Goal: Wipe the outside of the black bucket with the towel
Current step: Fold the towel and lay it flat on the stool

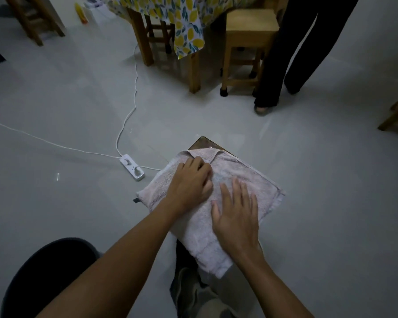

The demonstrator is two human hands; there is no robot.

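The black bucket (48, 274) stands on the floor (319, 180) at about 7 o'clock in the view, partly cut off by the left forearm; only its dark rounded side shows. Neither of the hands touches it.

The towel (239, 171), pale pink, lies spread over a small dark wooden stool (201, 142) just right of centre, at roughly 5 o'clock from the middle of the view. One corner of the stool top shows bare at the towel's far edge, and a fold of cloth is turned back there. A small dark tag hangs at the towel's left corner.

The left hand (189, 184) rests on the towel's left half, fingers curled and bunching the cloth under the fingertips; a firm grasp cannot be confirmed. The right hand (237, 216) lies flat on the towel beside it, fingers spread and extended, holding nothing.

A white power strip (132, 167) lies on the floor at 9 o'clock from the towel, near its left edge, with white cables (124, 121) running to 12 and 9 o'clock. A table under a lemon-print cloth (189, 21) stands at 12 o'clock, a wooden stool (248, 44) beside it at 1 o'clock. A second person's legs in dark trousers (283, 53) stand just right of that stool.
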